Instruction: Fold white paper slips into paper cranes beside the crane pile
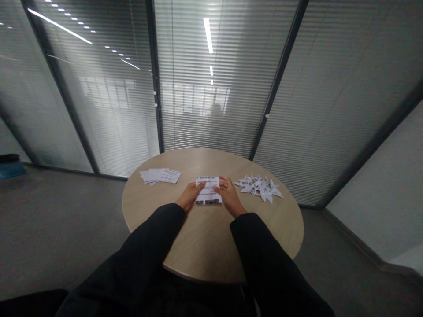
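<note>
Between my two hands is a roughly square sheet of printed paper [209, 192], with lines of text and a dark band along its near edge. My left hand [191, 195] grips its left side, thumb on top. On the right side, my right hand [229, 194] holds the sheet with the thumb on its face and the fingers curled behind. The fingers under the paper are mostly hidden. Left of my hands lies a loose stack of printed paper sheets [161, 176]. To the right is a pile of folded white paper shapes with pointed tips [259, 187].
A round wooden table [205, 246] carries the papers. Behind it stands a glass partition with blinds [211, 114] and dark frames. A white wall [383, 189] rises at the right. On the floor at the far left sits a blue container [12, 168].
</note>
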{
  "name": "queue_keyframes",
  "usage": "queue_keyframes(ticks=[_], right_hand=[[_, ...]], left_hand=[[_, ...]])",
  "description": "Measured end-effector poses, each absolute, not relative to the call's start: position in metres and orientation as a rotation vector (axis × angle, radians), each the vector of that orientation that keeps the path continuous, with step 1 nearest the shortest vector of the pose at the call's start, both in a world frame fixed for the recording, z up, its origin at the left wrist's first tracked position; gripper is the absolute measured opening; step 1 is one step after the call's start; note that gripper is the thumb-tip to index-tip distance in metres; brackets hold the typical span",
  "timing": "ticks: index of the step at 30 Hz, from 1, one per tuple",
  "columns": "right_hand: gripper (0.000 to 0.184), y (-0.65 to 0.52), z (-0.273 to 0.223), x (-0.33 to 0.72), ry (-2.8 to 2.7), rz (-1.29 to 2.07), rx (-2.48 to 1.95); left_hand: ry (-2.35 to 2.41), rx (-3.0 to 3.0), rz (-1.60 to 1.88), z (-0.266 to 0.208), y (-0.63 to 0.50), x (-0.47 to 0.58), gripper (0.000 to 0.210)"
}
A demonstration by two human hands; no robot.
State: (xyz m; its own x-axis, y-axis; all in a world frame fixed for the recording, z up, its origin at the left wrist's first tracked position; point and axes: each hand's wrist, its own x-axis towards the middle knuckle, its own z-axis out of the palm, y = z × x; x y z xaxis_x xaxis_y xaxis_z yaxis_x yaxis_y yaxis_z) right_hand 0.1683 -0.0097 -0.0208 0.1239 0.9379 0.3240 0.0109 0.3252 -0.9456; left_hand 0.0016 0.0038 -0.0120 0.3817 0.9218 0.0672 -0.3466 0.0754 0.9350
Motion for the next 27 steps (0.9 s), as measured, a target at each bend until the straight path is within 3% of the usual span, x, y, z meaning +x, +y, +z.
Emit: queue_keyframes(ticks=[8,13,19,27], right_hand=[[0.033,-0.013,-0.017,0.172,-1.196,0.834,-0.937],[0.038,-0.013,-0.017,0.173,-1.296,0.763,-0.933],[0.024,-0.018,-0.011,0.172,-1.487,0.530,-0.968],[0.020,-0.021,-0.009,0.169,-1.612,0.474,-0.936]], left_hand=[[0.696,1.157,1.065,-0.013,0.002,0.001,0.039],[0.717,1.122,1.095,-0.007,-0.001,0.001,0.037],[0.737,1.027,1.091,-0.005,0.000,0.000,0.032],[0.741,1.018,1.109,-0.007,0.004,-0.002,0.035]])
